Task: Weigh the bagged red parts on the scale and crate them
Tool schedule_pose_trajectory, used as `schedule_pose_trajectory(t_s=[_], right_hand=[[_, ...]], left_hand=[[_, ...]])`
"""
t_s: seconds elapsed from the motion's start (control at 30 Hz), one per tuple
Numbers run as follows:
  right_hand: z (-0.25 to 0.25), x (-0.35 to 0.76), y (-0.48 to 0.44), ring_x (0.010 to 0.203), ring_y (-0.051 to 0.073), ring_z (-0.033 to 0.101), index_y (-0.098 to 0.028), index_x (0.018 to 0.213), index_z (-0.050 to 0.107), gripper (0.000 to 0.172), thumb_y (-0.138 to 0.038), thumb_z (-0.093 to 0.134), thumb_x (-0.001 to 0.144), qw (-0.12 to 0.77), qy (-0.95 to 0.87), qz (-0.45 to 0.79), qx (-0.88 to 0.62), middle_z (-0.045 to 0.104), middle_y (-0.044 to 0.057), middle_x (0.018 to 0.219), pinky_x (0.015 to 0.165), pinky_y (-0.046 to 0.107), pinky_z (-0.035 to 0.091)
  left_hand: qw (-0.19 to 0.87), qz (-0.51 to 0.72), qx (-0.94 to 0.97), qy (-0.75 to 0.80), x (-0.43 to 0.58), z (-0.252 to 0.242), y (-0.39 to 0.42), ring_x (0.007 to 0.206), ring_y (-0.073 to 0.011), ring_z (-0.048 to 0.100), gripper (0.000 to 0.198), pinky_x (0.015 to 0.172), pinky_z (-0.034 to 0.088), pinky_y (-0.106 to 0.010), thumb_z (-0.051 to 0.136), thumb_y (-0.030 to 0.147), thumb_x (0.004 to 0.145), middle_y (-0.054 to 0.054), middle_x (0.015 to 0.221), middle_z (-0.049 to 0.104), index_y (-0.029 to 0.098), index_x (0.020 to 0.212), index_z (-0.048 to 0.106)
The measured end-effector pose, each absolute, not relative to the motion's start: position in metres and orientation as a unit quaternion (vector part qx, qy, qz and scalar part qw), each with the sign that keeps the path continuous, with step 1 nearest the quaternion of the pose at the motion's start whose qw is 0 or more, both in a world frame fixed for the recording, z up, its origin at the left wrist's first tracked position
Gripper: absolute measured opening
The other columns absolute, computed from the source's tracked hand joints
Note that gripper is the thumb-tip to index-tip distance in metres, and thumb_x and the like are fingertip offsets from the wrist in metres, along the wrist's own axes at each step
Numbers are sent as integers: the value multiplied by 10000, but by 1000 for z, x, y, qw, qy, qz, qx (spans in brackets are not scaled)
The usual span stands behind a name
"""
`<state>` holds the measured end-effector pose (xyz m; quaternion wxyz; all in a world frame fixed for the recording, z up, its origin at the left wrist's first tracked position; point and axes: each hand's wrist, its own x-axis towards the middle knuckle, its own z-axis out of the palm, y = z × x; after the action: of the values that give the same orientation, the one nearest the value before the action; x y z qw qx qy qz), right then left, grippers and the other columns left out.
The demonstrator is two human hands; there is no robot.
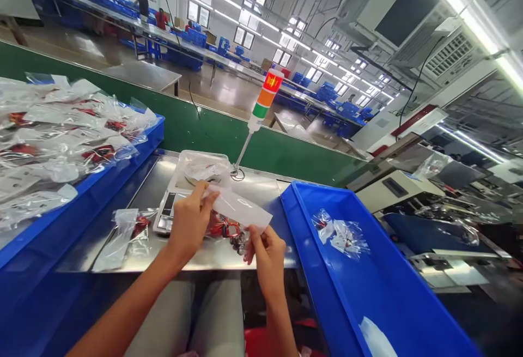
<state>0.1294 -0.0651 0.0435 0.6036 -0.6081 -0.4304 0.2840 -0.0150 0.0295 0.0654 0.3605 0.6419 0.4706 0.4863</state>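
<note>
Between my two hands hangs a clear plastic bag point(224, 227) with red wires and small dark parts inside, its white top strip point(239, 208) stretched out flat. My left hand point(192, 218) pinches the upper left end of the strip. At the lower right end, my right hand point(265, 248) has thumb and fingers closed on the bag. Just behind my left hand stands a weighing scale point(165, 216), with another clear bag point(206, 170) on its light pan. A further bag with red contents point(141, 226) lies on the metal table to the left.
A blue bin point(143, 147) heaped with bagged parts point(61, 128) is at left. At right, a second blue bin point(379, 291) holds a few bags point(349, 237). A red, orange and green signal light point(265, 98) rises behind the scale, before a green partition point(204, 133).
</note>
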Motion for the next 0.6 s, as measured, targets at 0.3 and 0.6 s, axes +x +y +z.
schedule_pose_trajectory(t_s=[0.3,0.6], right_hand=[[35,119,-91,388,126,476,-199,661,603,573,-734,692,845,625,-366,360,-588,536,-33,480,390,220,403],[28,120,-94,743,266,685,-130,766,775,475,-605,791,772,604,-331,329,-646,741,96,761,613,320,554]], left_hand=[[457,455,636,423,-24,69,18,351,-130,384,264,435,323,-227,537,488,893,88,408,443,225,868,527],[557,438,600,372,-19,73,20,369,-92,367,396,355,257,-179,676,574,827,62,474,503,194,863,572]])
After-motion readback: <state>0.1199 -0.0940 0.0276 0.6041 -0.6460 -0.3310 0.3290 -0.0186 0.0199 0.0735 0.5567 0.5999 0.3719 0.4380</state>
